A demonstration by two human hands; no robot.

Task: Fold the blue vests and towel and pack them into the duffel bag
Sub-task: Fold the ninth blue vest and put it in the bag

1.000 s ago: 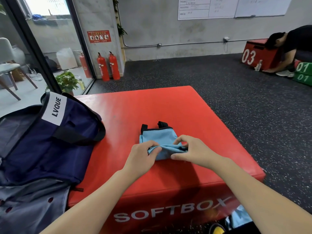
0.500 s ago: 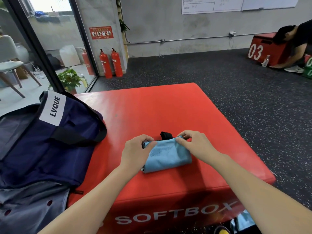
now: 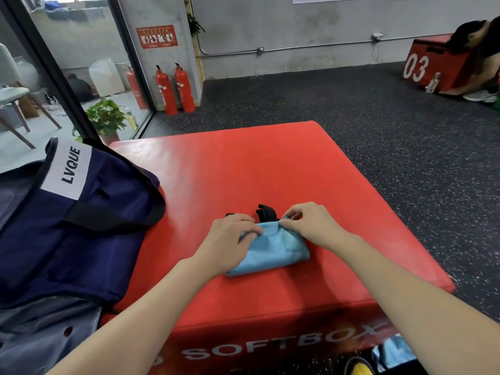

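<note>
A folded blue vest [image 3: 273, 247] lies on the red surface [image 3: 270, 169] near its front edge, about midway along. Its black straps [image 3: 266, 211] poke out at the far side, partly hidden behind the hands. The left hand [image 3: 230, 243] lies over the vest's left end with fingers curled onto the cloth, covering that end; whether it pinches or only presses cannot be told. The right hand [image 3: 305, 226] pinches the vest's far right corner between thumb and fingertips.

The navy duffel bag [image 3: 75, 226] rests over the left edge of the surface, cut off by the frame; its opening is not visible. A second piece of light blue cloth [image 3: 392, 353] shows below the front right corner, mostly hidden by the right forearm, too little to identify.
</note>
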